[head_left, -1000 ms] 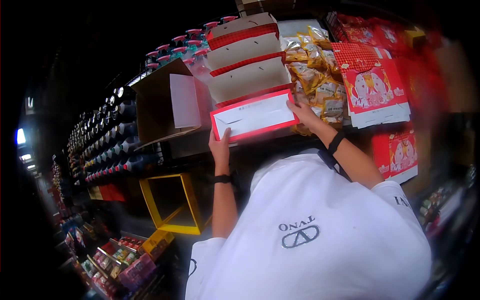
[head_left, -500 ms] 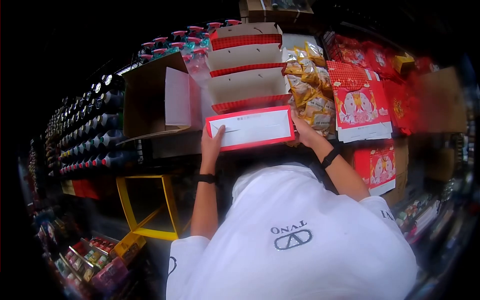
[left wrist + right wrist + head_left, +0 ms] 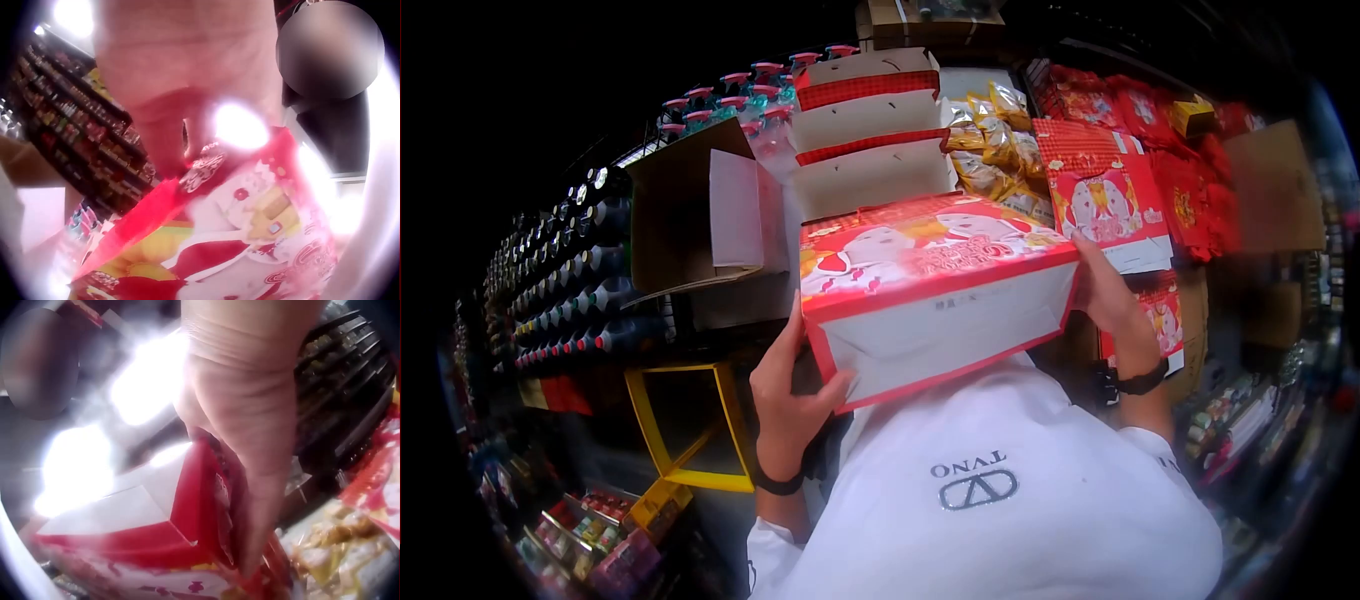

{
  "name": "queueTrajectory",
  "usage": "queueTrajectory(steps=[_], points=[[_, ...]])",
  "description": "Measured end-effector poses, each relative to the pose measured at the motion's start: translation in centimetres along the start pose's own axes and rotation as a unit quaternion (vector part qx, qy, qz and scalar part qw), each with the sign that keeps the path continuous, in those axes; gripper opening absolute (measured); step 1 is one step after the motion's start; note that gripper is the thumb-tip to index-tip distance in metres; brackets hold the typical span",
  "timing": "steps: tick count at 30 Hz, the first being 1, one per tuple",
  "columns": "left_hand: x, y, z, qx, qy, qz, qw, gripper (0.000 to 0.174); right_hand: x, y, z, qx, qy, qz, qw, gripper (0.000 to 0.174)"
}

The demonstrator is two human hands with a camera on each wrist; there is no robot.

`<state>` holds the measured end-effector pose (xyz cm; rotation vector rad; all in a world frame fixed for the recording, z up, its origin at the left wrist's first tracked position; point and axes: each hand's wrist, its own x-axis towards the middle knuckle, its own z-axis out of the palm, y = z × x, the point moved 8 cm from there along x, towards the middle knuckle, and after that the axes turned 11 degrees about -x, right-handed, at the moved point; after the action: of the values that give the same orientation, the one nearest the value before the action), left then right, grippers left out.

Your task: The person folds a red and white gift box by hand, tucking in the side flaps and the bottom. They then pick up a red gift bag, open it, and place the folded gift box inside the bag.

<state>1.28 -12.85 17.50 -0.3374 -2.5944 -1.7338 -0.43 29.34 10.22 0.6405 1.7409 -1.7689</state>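
Curls the fingers (image 3: 780, 345) of the left hand (image 3: 785, 390) round the left end of a red rectangular cardboard gift box (image 3: 930, 290) with a cartoon-printed top and a white underside, thumb pressed on the white face. Grips the right end the same way with the right hand (image 3: 1112, 298), fingers wrapped along the red edge. Seemingly hooks the fingertips over the far rim, though the right wrist view is too blurred to be sure. Holds the box in the air, clear of the shelf and tilted, with the printed top facing up and far and the white underside facing near, just above a white shirt with a grey logo (image 3: 1000, 500). Hangs just near of a stack of white cardboard boxes with red checked bands (image 3: 870, 130). Has an open brown cardboard carton (image 3: 680, 215) to the far left. Has golden foil snack packets (image 3: 995, 140) and red printed paper gift bags (image 3: 1100, 195) to the far right. Shows a yellow metal frame (image 3: 685, 420) low on the left.
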Motion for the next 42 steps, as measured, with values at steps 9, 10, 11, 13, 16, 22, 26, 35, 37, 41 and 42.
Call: queueTrajectory(steps=[9,10,11,13,16,22,26,35,37,41,42], points=[[4.0,-0.8,1.6,-0.467,0.095,-0.049,0.878,0.154,-7.4,-7.2,0.0,-0.050,-0.076,-0.321,0.943,0.088],[4.2,-2.8,2.4,-0.466,0.059,-0.071,0.880,0.152,-6.3,-6.2,0.2,-0.068,-0.067,-0.326,0.941,0.078],[4.2,-5.7,3.5,-0.465,0.025,-0.092,0.880,0.149,-5.3,-5.4,0.5,-0.085,-0.060,-0.330,0.938,0.067],[4.9,-7.1,5.1,-0.405,-0.022,-0.047,0.913,0.131,-2.5,-3.3,-0.5,-0.104,-0.002,-0.268,0.958,0.054],[5.6,-6.9,5.9,-0.291,-0.052,-0.036,0.955,0.110,-0.1,-1.9,-1.4,-0.101,0.039,-0.226,0.968,0.043],[3.2,-10.3,5.9,-0.183,-0.062,-0.057,0.980,0.074,1.8,0.3,-4.0,-0.157,0.054,-0.308,0.937,0.037],[-3.7,-14.3,5.0,-0.318,-0.046,-0.167,0.932,0.071,2.0,3.1,-6.1,-0.117,0.057,-0.428,0.894,0.037],[-8.2,-15.9,4.6,-0.385,0.042,-0.212,0.897,0.064,1.4,4.9,-4.5,-0.019,0.038,-0.320,0.947,0.038],[-8.2,-16.0,4.6,-0.388,0.049,-0.215,0.895,0.063,1.4,5.3,-4.2,-0.007,0.038,-0.308,0.951,0.038],[-8.4,-16.0,4.6,-0.389,0.057,-0.214,0.894,0.060,1.2,6.1,-3.9,0.011,0.037,-0.295,0.955,0.038],[-8.4,-15.9,4.6,-0.389,0.058,-0.214,0.894,0.059,1.2,6.4,-3.8,0.015,0.038,-0.293,0.955,0.038]])
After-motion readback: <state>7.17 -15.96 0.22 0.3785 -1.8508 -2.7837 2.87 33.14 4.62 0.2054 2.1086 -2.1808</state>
